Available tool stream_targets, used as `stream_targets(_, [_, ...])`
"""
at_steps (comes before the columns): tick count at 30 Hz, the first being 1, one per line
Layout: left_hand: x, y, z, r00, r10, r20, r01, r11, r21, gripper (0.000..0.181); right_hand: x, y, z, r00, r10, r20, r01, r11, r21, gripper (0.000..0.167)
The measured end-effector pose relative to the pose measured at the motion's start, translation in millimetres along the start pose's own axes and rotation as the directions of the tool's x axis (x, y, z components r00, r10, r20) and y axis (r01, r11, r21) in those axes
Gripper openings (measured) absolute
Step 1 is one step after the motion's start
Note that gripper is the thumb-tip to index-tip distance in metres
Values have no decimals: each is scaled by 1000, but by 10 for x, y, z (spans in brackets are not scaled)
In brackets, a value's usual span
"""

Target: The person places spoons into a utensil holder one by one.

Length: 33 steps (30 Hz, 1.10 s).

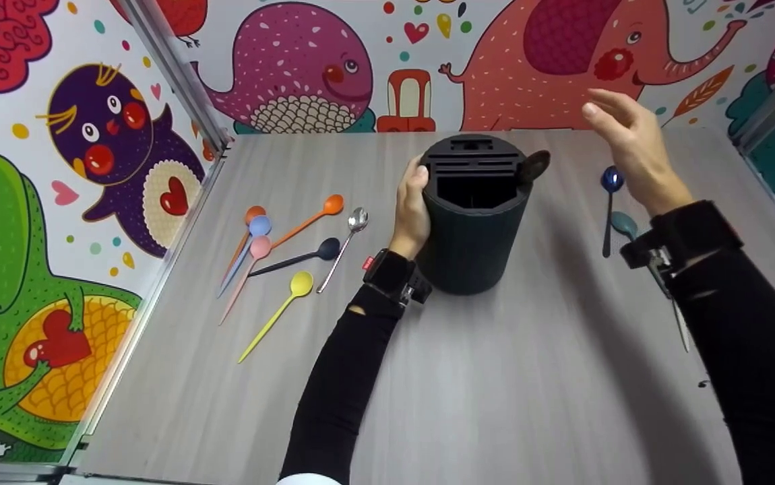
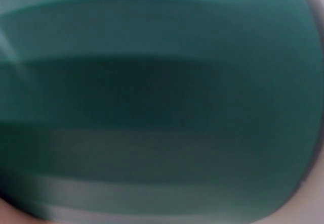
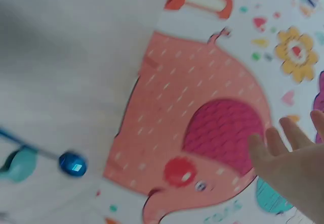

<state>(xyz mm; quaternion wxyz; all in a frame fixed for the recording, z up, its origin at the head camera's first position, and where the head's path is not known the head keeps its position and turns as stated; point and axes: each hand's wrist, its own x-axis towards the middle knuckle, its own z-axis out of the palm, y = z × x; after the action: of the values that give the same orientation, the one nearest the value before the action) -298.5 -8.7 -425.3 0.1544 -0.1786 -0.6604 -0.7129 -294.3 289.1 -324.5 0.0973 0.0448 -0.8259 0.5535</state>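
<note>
My left hand (image 1: 412, 209) grips the left side of a dark cylindrical utensil holder (image 1: 466, 249), thumb near the rim. In the left wrist view the ribbed side of the holder (image 2: 152, 92) fills nearly everything and looks dark green. A dark brown spoon (image 1: 536, 165) stands in the holder, its bowl leaning out over the right rim. My right hand (image 1: 637, 145) is raised at the right, away from the holder, with nothing in it; its fingers are extended in the right wrist view. Below it lie a blue spoon (image 1: 610, 180) and a teal spoon (image 1: 625, 225), partly hidden by the wrist strap.
Left of the holder lie several spoons: yellow (image 1: 301, 284), silver (image 1: 358, 219), navy (image 1: 327, 249), pink (image 1: 260, 247), light blue (image 1: 259, 225) and orange (image 1: 333, 205). Cartoon-printed panels (image 1: 300, 60) wall in the grey table (image 1: 482, 404) at the back and sides.
</note>
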Motion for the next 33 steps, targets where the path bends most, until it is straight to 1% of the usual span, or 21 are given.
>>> stream_targets(3, [1, 3, 1, 1000, 3, -3, -3, 1000, -1, 68, 14, 135, -122, 996, 71, 54, -65, 992, -105, 75])
stream_targets(7, [1, 1, 3, 1000, 8, -6, -8, 1000, -2, 67, 11, 325, -260, 979, 160, 125, -129, 965, -227, 90])
stream_targets(9, [1, -1, 4, 1000, 12, -6, -12, 1000, -2, 66, 1, 417, -319, 968, 200, 151, -153, 948, -278, 95])
stream_targets(15, [-1, -4, 10, 1000, 9, -15, -9, 1000, 4, 67, -58, 707, -456, 940, 294, 174, -198, 884, -424, 105])
stream_targets(18, [-1, -2, 14, 1000, 0, -19, 0, 1000, 5, 68, -110, 850, -532, 923, 337, 188, -218, 858, -465, 108])
stream_targets(20, [-2, -2, 9, 1000, -4, -21, 5, 1000, 6, 68, -138, 939, -579, 909, 362, 206, -228, 846, -481, 111])
stream_targets(24, [-2, -4, 3, 1000, -6, -21, 6, 1000, 10, 68, -193, 1116, -668, 875, 424, 233, -257, 816, -518, 114])
stream_targets(27, [-5, 2, 1, 1000, -7, -19, 7, 1000, 13, 68, -226, 1243, -711, 854, 464, 236, -279, 790, -545, 116])
stream_targets(30, [-9, 8, -2, 1000, -13, -18, 13, 1000, 16, 68, -257, 1355, -725, 842, 488, 231, -286, 766, -576, 118])
stream_targets(33, [-12, 12, 0, 1000, -17, -16, 17, 1000, 22, 69, -282, 1450, -716, 827, 515, 225, -306, 749, -588, 119])
